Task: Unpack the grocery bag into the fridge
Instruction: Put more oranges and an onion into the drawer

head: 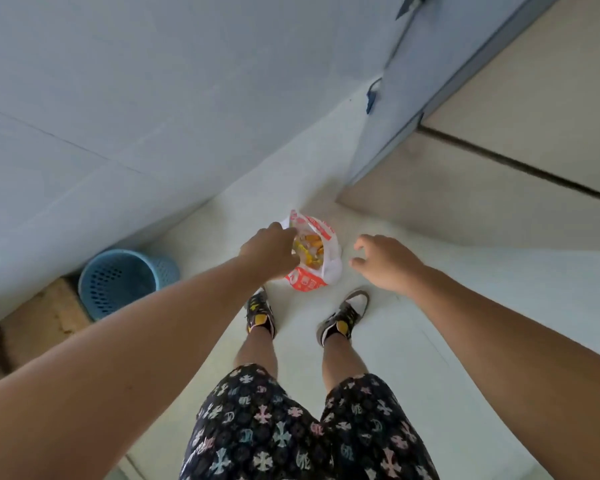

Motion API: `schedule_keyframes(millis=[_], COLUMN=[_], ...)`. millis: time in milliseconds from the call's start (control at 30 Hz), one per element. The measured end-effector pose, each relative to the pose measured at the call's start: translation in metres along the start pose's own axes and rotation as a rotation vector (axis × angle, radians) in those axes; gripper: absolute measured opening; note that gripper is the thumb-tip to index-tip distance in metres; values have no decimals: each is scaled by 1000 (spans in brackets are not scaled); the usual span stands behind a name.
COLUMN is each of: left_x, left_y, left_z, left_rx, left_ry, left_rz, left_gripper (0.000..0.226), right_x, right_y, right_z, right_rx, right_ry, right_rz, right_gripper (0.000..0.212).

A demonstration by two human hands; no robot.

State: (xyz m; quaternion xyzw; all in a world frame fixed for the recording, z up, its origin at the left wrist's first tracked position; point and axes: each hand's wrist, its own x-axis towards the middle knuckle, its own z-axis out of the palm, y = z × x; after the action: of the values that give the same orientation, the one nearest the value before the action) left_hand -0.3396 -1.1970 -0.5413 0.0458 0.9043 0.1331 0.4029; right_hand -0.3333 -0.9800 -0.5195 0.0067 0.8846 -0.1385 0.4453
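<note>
— Two big things frame it: the pale floor (430,358) and the beige fridge (499,161) at upper right, both doors closed as far as the view shows. Left of the person, a blue basket (118,282) stands by the wall.

— And the bag?

— The bag (314,252) sits on the floor just ahead of the shoes (343,317), between the two hands. It stands upright, long axis vertical, mouth facing up at the camera, yellow and orange packets showing inside.

— What are the hands doing?

— The left hand (269,251) is at the bag's near rim, fingers curled down over the mouth; whether it pinches the plastic or a packet cannot be told. The right hand (385,261) hovers just beside the bag, spread and empty.

— So how should the person do this well?

— Probably hold the rim wide with one hand, lift items straight up along that axis with the other, so the thin bag does not tip.
</note>
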Motion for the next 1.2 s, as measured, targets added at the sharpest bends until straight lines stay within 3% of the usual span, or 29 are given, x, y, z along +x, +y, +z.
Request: schedule_keyframes(millis=[400, 600, 733, 767, 900, 1067, 1200], left_x=[161, 237, 289, 301, 348, 381, 396], left_y=[-76, -90, -90, -90, -94, -104, -118], left_z=[193, 250, 269, 272, 294, 323, 342], left_rx=[-83, -80, -95, -80, 32, 240, 366], left_ry=[-99, -69, -17, -6, -58, -179, -232], left_rz=[-56, -4, 46, 54, 86, 192, 193], left_gripper=[49, 43, 46, 46, 43, 48, 44], right_x=[188, 273, 322, 333, 373, 406, 424], right_y=[50, 61, 64, 64, 59, 75, 99], right_z=[176, 239, 270, 275, 292, 312, 341], right_rx=[17, 65, 68, 65, 56, 39, -58], right_ry=[-102, -96, -80, -84, -113, -219, -231], right_rz=[-72, -110, -132, -127, -95, -107, -83], right_gripper=[39, 38, 18, 10, 37, 15, 19])
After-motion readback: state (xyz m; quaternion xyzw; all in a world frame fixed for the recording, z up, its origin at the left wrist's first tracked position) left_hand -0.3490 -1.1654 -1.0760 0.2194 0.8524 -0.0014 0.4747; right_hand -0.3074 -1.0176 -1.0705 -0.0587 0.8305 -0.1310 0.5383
